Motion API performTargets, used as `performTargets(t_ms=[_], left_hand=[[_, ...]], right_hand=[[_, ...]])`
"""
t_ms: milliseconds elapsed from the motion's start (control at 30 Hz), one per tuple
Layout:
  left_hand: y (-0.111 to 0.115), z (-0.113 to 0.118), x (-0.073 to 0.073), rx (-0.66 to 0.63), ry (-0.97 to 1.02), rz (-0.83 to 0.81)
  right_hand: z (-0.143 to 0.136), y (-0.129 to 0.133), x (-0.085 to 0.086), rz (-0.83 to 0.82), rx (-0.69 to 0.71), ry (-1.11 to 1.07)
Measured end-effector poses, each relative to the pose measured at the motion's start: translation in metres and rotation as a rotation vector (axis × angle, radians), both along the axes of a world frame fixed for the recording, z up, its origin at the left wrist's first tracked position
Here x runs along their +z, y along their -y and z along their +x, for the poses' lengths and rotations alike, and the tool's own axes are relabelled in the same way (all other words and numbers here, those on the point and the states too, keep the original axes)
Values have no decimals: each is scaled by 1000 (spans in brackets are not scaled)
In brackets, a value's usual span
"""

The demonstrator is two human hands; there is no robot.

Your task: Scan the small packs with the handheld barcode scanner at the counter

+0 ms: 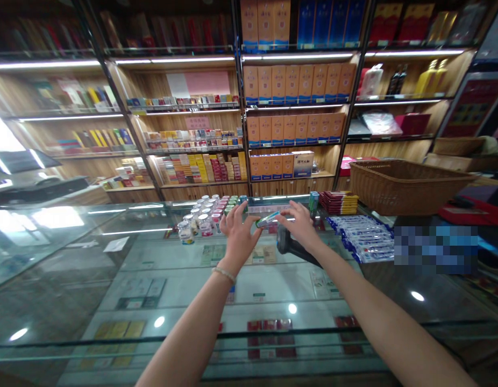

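A small slim green-and-blue pack point(267, 219) is held level between my two hands above the glass counter point(184, 290). My left hand point(239, 234) pinches its left end between thumb and a finger, the other fingers raised. At its right end, my right hand point(300, 226) has thumb and fingers closed on it. Under my right hand and forearm lies a black handheld scanner point(293, 246). Rows of small round containers point(204, 215), white, pink and green, stand just left of my left hand.
To the right are blue-and-white packets point(364, 236), a stack of red and yellow packs point(338, 202) and a wicker basket point(406, 188). A blue-green canister point(314, 201) stands at the back. Shelves with orange boxes point(291, 83) rise behind the counter.
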State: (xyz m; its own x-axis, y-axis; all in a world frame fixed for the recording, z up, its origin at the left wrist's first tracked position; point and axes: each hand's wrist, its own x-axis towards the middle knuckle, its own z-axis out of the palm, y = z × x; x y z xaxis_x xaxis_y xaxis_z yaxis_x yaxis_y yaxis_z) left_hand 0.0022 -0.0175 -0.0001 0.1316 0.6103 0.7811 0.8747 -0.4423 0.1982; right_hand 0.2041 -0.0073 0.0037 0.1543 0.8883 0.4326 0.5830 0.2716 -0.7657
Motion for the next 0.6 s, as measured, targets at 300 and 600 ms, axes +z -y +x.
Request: performTargets(t_ms=[300, 600], left_hand=[[6, 7, -2, -11, -67, -92], [-12, 2, -7, -102, 113, -177]], right_hand=[[-12, 15, 0, 383, -103, 239], [-7, 17, 3, 368, 11, 246]])
